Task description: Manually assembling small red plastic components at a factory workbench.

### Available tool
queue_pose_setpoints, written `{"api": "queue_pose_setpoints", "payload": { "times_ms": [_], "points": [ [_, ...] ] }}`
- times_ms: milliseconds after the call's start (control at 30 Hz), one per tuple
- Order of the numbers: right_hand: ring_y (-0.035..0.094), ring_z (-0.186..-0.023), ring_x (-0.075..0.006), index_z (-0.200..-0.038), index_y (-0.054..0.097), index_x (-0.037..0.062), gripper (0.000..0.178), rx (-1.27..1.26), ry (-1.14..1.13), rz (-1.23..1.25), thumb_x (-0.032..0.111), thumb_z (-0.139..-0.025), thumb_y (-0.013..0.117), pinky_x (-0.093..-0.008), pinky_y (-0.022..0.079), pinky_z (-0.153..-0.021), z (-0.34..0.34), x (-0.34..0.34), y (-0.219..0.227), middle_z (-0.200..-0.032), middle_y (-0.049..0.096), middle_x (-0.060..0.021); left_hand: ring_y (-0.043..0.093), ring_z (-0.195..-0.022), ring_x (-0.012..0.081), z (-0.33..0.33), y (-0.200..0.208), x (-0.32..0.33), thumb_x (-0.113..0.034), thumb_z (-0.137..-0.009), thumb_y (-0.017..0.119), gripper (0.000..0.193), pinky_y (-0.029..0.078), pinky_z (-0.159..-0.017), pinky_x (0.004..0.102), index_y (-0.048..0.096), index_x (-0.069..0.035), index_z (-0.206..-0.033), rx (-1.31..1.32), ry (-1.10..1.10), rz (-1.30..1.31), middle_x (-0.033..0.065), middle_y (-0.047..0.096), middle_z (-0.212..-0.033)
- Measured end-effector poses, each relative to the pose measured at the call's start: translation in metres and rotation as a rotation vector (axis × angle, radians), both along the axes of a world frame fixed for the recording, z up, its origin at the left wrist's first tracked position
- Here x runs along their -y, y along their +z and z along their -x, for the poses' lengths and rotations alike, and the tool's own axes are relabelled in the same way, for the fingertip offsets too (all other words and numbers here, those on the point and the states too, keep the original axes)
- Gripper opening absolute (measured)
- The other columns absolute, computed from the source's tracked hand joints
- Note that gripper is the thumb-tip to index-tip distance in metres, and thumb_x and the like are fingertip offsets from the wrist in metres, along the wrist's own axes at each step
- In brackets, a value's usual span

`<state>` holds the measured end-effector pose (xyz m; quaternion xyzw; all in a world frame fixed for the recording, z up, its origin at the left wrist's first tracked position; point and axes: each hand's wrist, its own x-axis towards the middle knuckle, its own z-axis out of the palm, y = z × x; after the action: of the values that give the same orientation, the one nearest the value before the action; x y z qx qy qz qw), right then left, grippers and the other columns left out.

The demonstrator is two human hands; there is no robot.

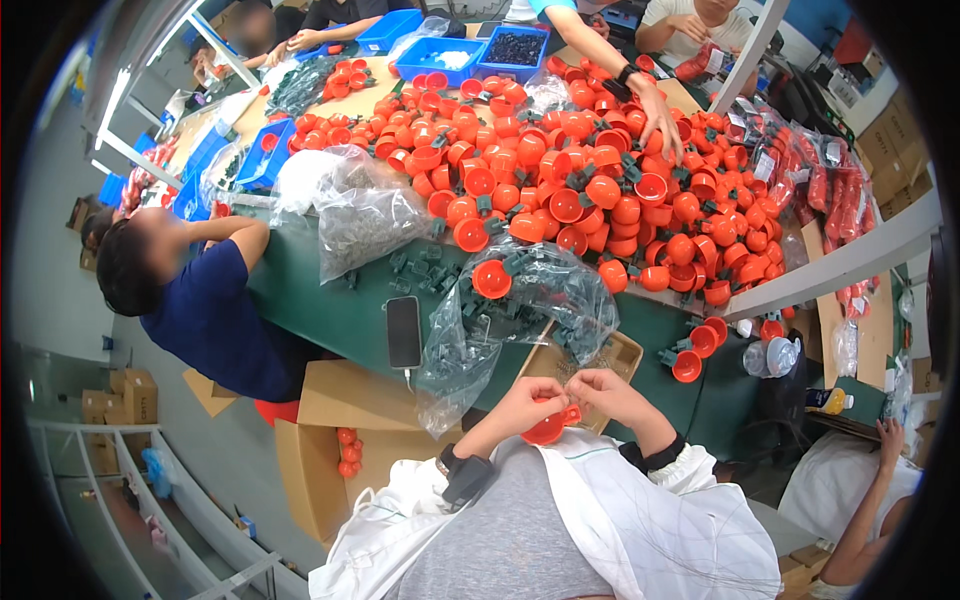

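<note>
Close to my body, my left hand (530, 403) is closed, with an orange-red plastic cup (545, 430) under its fingers. My right hand (612, 396) pinches just beside it, thumb and fingertips together; whatever sits in that pinch is too small to make out. Beyond my hands stands a shallow tan tray (625, 356) with small parts in it. A clear plastic bag (462, 350) of grey-green parts lies to its left, with one cup (491, 279) on top. A large heap of similar cups (530, 150), many with grey-green fittings, covers the table farther off.
A phone (404, 333) with a cable lies on the green table (310, 300). An open cardboard box (345, 395) stands left of me. Blue bins (437, 58) sit at the back. A co-worker's hand (657, 118) reaches into the heap; a white metal bar (840, 265) crosses at right.
</note>
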<state>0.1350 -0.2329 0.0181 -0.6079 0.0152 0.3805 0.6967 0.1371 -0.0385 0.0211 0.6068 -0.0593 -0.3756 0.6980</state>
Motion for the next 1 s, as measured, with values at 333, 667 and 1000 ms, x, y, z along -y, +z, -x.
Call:
{"api": "queue_pose_setpoints", "payload": {
  "times_ms": [333,667,1000],
  "points": [
    [0.052,-0.063,-0.0048,-0.084,0.054,0.0023,0.009,0.179,-0.118,-0.071,0.009,-0.081,0.059,-0.0195,0.042,-0.057,0.002,-0.006,0.011,-0.07,0.056,0.001,0.052,-0.067,0.0042,0.001,-0.011,-0.006,-0.018,-0.082,0.054,0.014,0.041,-0.059,0.0183,0.059,-0.004,-0.083,-0.403,-0.039,0.172,-0.0013,0.058,-0.077],
    [0.053,-0.069,-0.0063,-0.086,0.053,0.0022,0.007,0.09,-0.14,0.018,0.006,-0.082,0.057,-0.0212,0.044,-0.063,0.001,-0.005,0.011,-0.076,0.057,-0.0004,0.051,-0.069,0.0049,0.005,-0.006,0.002,-0.026,-0.088,0.051,0.026,0.04,-0.062,0.0183,0.061,-0.001,-0.086,0.076,-0.041,-0.089,0.0006,0.059,-0.075],
    [0.055,-0.078,-0.0112,-0.091,0.053,-0.0009,0.015,0.364,-0.414,0.03,-0.003,-0.076,0.056,-0.0247,0.045,-0.068,0.002,-0.006,0.008,-0.086,0.058,-0.0039,0.057,-0.068,0.0092,0.007,-0.017,0.003,-0.034,-0.09,0.044,0.039,0.045,-0.059,0.021,0.059,0.001,-0.094,-0.595,0.282,0.021,0.0069,0.061,-0.081]
  ]
}}
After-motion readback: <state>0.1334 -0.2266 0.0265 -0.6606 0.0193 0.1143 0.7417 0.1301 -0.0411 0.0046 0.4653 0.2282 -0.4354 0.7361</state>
